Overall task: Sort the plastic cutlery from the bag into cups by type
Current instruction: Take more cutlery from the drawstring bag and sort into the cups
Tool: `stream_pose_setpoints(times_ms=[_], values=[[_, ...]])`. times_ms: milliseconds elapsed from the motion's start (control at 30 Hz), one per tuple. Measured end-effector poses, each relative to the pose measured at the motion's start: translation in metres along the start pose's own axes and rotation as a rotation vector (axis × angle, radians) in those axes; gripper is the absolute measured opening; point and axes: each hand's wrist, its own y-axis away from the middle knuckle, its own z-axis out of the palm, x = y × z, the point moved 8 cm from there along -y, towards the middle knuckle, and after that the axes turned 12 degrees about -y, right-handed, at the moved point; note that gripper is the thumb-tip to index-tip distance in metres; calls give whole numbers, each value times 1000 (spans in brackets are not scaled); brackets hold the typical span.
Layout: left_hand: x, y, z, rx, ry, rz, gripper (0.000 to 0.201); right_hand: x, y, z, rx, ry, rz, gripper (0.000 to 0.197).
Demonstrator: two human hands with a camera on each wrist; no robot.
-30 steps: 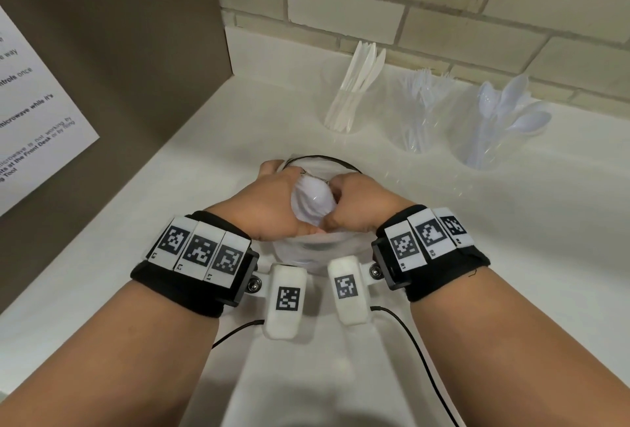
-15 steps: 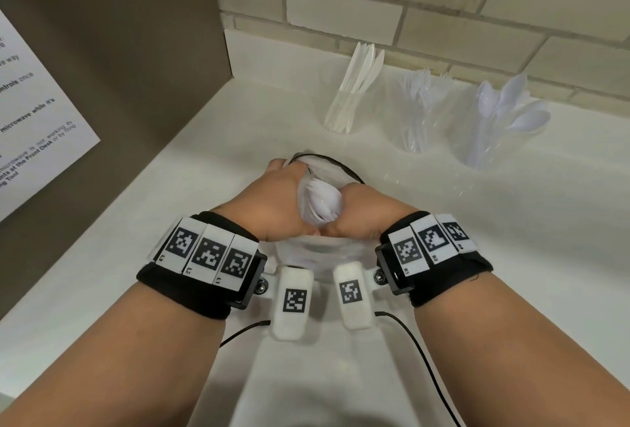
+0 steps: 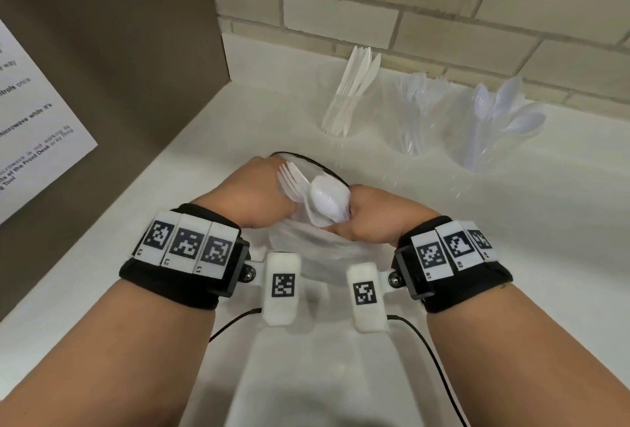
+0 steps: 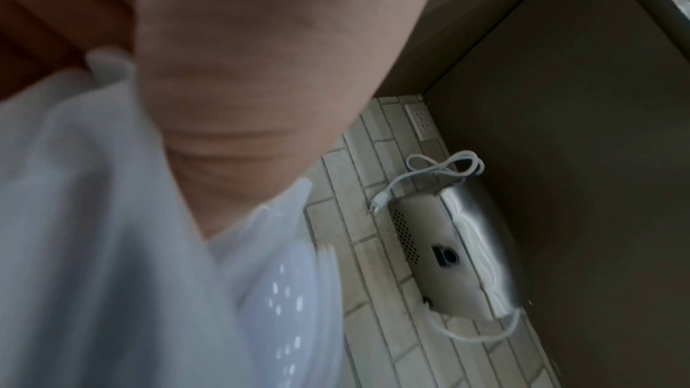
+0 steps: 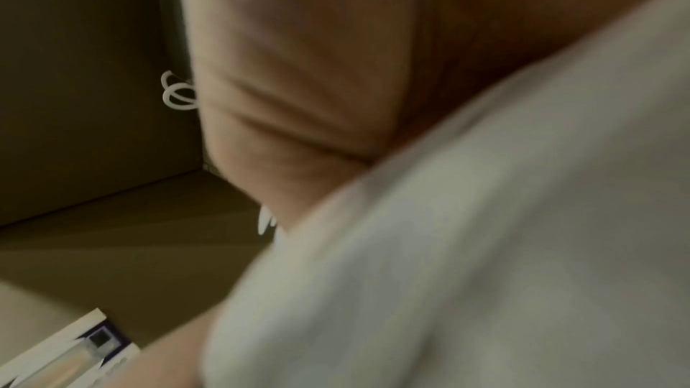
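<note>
The left hand (image 3: 254,196) and right hand (image 3: 381,218) each grip a side of the clear bag (image 3: 317,249), fingers curled. White spoons (image 3: 329,203) and forks (image 3: 289,177) stick up between them. Three cups (image 3: 344,109) stand beyond the hands.

Head view downward; wrist views close-up.
</note>
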Motion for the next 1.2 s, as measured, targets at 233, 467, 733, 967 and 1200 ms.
stream_pose_setpoints(times_ms=[233, 467, 733, 967, 1200], values=[[-19, 0, 7, -45, 44, -90, 52, 4, -4, -10, 128, -276, -22, 26], [-11, 2, 2, 10, 78, 10, 47, -7, 2, -40, 340, -667, -240, 12], [-5, 6, -33, 270, -39, 32, 23, -55, 20, -92, 554, -1158, -465, 16], [32, 1, -16, -122, 1669, -16, 31, -116, 38, -103, 455, -1250, -666, 9], [60, 9, -5, -518, 1848, 37, 48, -110, 33, -69, 479, -1119, -580, 10]])
